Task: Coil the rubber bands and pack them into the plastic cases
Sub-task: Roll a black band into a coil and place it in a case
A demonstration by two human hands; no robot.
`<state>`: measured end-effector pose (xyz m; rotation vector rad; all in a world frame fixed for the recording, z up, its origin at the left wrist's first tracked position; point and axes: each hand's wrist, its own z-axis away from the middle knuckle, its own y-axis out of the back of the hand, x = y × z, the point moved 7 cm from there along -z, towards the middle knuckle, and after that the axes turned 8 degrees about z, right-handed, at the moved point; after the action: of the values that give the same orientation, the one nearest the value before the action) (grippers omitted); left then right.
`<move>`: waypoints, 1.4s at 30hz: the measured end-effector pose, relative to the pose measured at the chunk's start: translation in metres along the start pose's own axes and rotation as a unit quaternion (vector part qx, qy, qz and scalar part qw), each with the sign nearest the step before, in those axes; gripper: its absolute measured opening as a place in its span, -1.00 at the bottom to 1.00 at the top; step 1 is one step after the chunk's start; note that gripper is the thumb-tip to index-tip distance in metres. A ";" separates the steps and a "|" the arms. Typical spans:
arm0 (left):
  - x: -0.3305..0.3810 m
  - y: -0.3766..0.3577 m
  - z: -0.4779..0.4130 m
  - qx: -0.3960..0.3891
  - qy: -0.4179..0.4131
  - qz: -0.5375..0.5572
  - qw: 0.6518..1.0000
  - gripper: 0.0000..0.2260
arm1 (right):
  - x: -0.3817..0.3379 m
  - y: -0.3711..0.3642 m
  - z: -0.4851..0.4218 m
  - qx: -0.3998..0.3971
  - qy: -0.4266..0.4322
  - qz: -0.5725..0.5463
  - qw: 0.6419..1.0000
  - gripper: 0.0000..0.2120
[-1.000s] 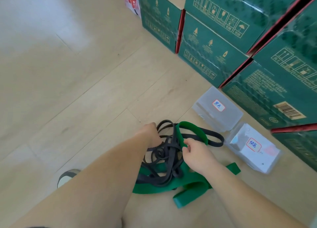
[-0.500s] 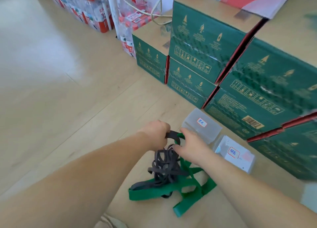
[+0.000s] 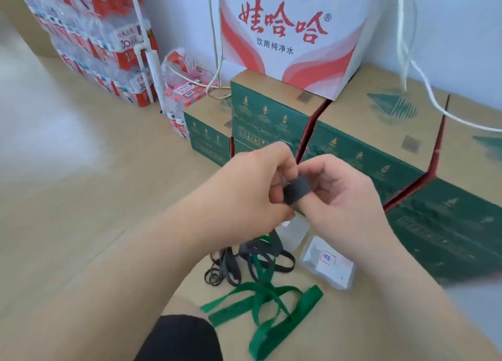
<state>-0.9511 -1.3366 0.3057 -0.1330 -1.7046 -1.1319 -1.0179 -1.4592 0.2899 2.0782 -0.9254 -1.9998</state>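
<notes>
Your left hand (image 3: 252, 186) and right hand (image 3: 339, 197) meet, both pinching one black band (image 3: 297, 191) raised above the green bands (image 3: 267, 290).

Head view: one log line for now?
left hand + right hand: grip black band, in air | green band: loose on floor | plastic cases: on floor beside bands

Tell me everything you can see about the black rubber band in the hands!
The black rubber band is a flat, matte, dark grey strip. Its top end is wrapped in a small loop round a finger or thumb of the right hand, with the left hand pinching it too. The rest hangs down into a loose tangle on the floor, mixed with the green band.
</notes>
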 end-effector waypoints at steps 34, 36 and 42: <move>-0.071 -0.044 0.013 -0.013 0.023 0.056 0.998 -0.86 | -0.007 -0.018 0.006 -0.006 -0.062 -0.060 0.996 -0.87; -0.076 -0.040 0.013 0.008 0.020 0.049 0.999 -0.89 | 0.000 -0.011 0.007 0.004 -0.110 -0.097 0.989 -0.88; -0.072 -0.039 0.011 0.024 -0.004 -0.052 0.998 -0.86 | 0.025 0.011 0.009 -0.092 -0.145 0.172 0.970 -0.90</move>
<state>-0.9482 -1.3203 0.2241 -0.0199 -1.7622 -1.1659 -1.0313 -1.4778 0.2721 1.4399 -1.0168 -2.1315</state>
